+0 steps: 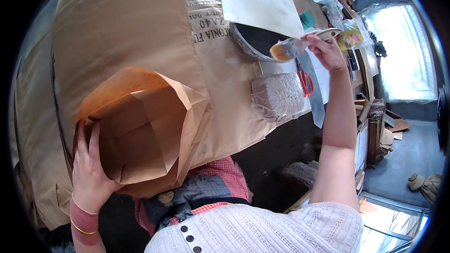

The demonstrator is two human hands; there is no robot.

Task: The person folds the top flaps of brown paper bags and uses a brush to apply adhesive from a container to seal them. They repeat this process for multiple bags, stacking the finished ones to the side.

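My left hand (pixel 93 171) grips the rim of an open brown paper bag (pixel 140 94), its fingers and thumb at the left edge of the mouth. The bag lies with its folded, empty-looking inside facing me. Out to the right, my right hand (pixel 327 54) is closed round the handle of a flat paintbrush (pixel 295 47) with tan bristles pointing left. The brush is held above the right side of a round, dark-filled pan (pixel 260 42), partly covered by a pale board (pixel 260 2). Whether the bristles touch the pan I cannot tell.
Close to the pan sit a plastic-wrapped bundle (pixel 277 96), red-handled scissors (pixel 306 83) and a long grey metal strip (pixel 317 107). Brown paper (pixel 122 23) covers the table. A teal lid (pixel 307 18) and plastic bags (pixel 349 37) stand beyond my right hand.
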